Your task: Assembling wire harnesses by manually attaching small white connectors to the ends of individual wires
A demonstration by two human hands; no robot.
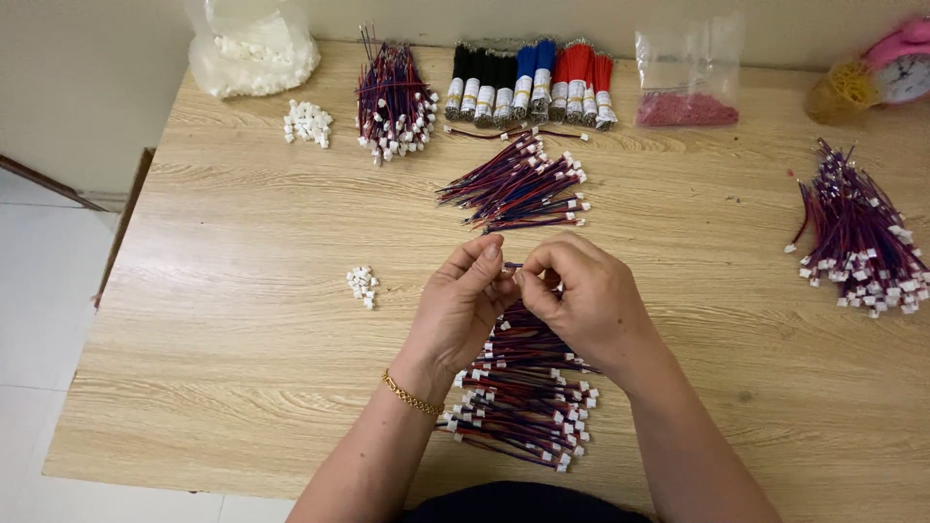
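My left hand (463, 300) and my right hand (579, 295) meet fingertip to fingertip over the wooden table (242, 320). They pinch a thin red-and-blue wire with a small white connector (511, 274), mostly hidden by the fingers. A gold bracelet sits on my left wrist. Right under the hands lies a pile of red-and-blue wires with white connectors (523, 397). A small heap of loose white connectors (362, 286) lies to the left of my left hand. Another fan of the same wires (518, 184) lies just beyond the hands.
More wire bundles lie at the back (392, 92) and far right (862, 242). Black, blue and red banded wire bundles (533, 85), a white connector heap (308, 123), a bag of white parts (250, 48), a bag of pink parts (686, 82) and a pink clock (901, 63) line the back.
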